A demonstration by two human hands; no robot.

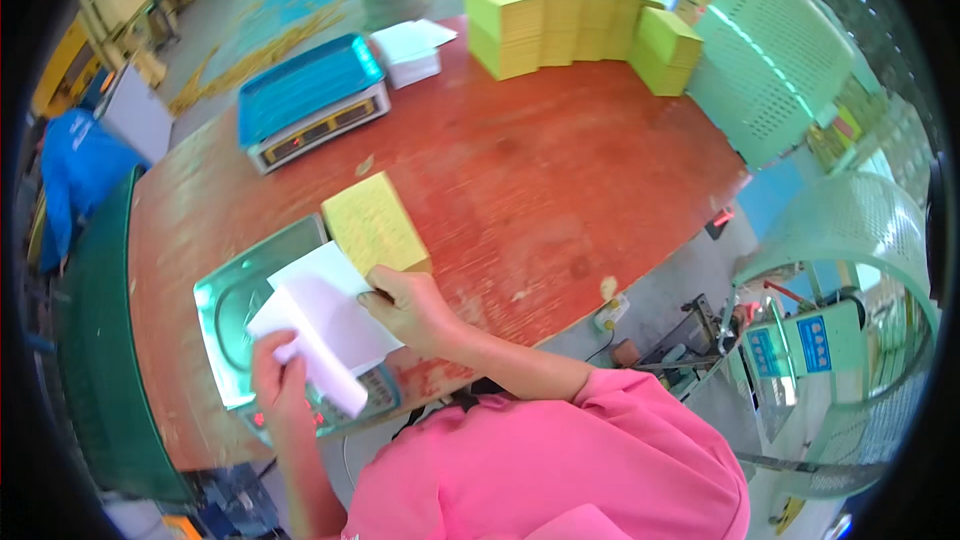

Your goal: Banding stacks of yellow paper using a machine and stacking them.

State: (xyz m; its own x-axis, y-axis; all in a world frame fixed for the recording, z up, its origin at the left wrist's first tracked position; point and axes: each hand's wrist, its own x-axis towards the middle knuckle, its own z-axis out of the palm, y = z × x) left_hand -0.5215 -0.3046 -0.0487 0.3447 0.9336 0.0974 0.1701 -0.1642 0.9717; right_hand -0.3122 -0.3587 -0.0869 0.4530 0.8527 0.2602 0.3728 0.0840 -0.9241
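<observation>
Red table; scale under white sheets; yellow stack beside

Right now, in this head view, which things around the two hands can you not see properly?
- Scale pan: middle hidden by the white sheets.
- Near scale's display: mostly behind the left hand and the sheets; the rest is too blurred to make out.
- Yellow stack: near corner under the right hand.
- Far scale: display too small to make out.

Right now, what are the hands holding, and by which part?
Both hold a white sheet of paper over the steel scale: left hand at its lower edge, right hand at its right edge, beside the yellow stack.
</observation>
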